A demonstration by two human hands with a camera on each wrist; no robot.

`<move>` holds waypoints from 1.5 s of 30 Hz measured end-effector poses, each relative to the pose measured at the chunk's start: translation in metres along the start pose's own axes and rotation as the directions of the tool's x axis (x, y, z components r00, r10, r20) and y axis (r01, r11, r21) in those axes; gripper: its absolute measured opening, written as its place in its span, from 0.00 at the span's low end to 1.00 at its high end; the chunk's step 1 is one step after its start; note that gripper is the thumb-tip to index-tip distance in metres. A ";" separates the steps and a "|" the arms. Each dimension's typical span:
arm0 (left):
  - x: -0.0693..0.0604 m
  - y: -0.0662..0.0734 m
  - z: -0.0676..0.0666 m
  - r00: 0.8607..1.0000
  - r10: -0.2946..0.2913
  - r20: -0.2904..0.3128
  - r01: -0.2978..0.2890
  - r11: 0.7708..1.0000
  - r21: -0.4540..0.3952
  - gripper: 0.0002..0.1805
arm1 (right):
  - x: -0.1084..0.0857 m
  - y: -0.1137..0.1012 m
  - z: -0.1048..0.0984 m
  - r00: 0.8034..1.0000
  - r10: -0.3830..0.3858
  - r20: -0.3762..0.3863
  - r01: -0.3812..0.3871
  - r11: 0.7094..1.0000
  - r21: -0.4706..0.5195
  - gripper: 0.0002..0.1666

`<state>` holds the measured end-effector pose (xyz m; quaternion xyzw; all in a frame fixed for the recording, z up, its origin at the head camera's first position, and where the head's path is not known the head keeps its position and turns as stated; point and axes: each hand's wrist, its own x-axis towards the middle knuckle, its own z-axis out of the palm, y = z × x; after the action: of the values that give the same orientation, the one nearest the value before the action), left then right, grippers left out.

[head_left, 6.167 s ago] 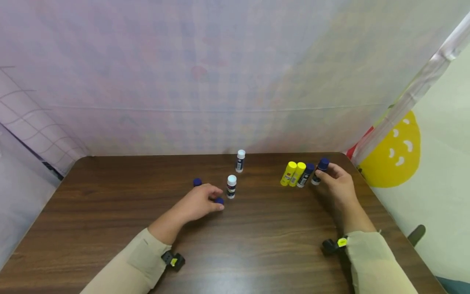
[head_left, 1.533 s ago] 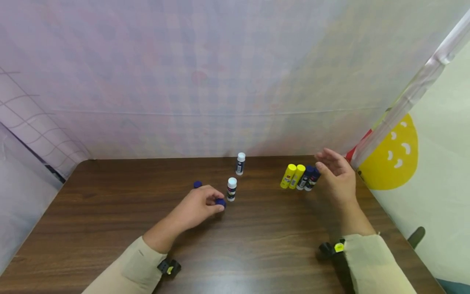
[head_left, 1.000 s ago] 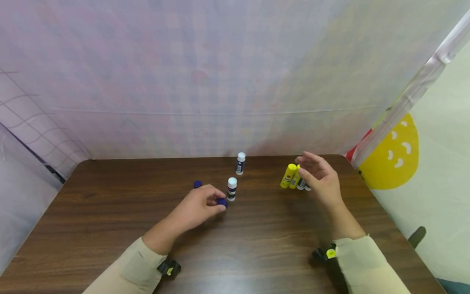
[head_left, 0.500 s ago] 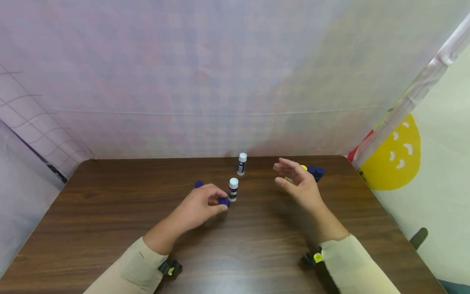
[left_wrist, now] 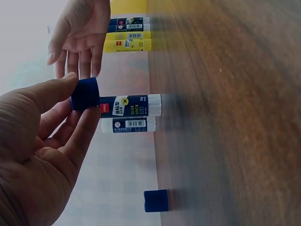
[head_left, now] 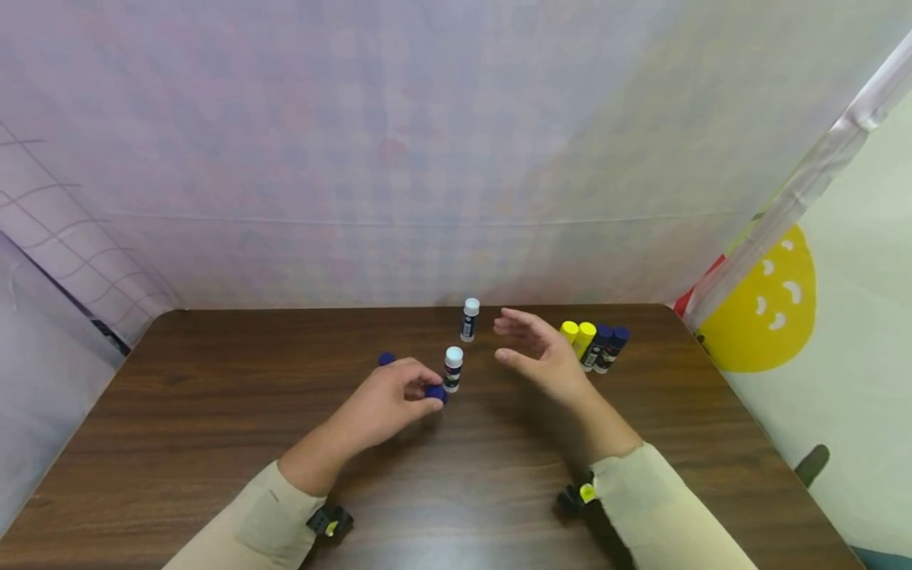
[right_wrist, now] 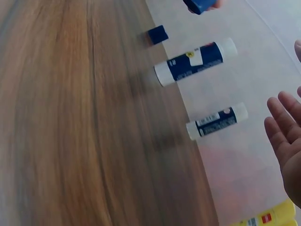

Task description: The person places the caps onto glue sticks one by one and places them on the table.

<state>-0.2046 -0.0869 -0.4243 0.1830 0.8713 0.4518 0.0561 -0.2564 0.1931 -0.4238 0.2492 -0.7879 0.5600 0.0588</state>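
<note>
I see the left hand (head_left: pixel 387 402) pinch a round dark blue plastic cap (head_left: pixel 435 393) above the brown wood-grain table (head_left: pixel 456 491), beside a standing blue-and-white glue stick (head_left: pixel 452 372). A second white-topped stick (head_left: pixel 469 321) stands nearer the back edge. The right hand (head_left: pixel 545 360) is wide, near two yellow glue sticks (head_left: pixel 585 338) and two blue-capped sticks (head_left: pixel 614 347) toward the back right corner

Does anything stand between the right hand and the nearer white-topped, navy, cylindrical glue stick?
Nothing visible stands between the right hand and that glue stick; the left hand, pinching a short dark blue cylindrical cap, is to the stick's left.
</note>
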 end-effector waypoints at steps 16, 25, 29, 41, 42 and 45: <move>0.000 0.000 0.000 1.000 0.021 -0.001 -0.021 1.000 -0.012 0.11 | 0.009 0.013 0.032 0.998 0.017 0.060 -0.020 0.999 0.045 0.35; 0.001 -0.001 0.000 0.999 0.043 0.009 -0.043 0.999 -0.012 0.12 | 0.008 0.016 0.044 0.995 0.030 0.091 -0.033 0.999 0.037 0.36; 0.001 -0.001 0.000 0.999 0.042 0.012 -0.042 0.999 -0.012 0.12 | 0.009 0.019 0.047 0.995 0.034 0.093 -0.037 0.999 0.033 0.35; -0.001 0.000 0.000 0.999 0.046 0.018 -0.046 0.999 -0.014 0.12 | 0.011 0.025 0.055 0.992 0.085 0.096 -0.093 0.992 0.080 0.32; 0.000 0.000 0.000 0.999 0.048 0.018 -0.048 0.999 -0.012 0.12 | 0.012 0.026 0.056 0.991 0.091 0.097 -0.100 0.991 0.091 0.31; 0.000 -0.001 0.000 0.998 0.052 0.018 -0.052 0.999 -0.011 0.12 | 0.012 0.028 0.058 0.988 0.117 0.104 -0.129 0.986 0.110 0.31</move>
<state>-0.2044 -0.0870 -0.4251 0.2094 0.8634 0.4559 0.0534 -0.2688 0.1431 -0.4644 0.2301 -0.7698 0.5946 -0.0291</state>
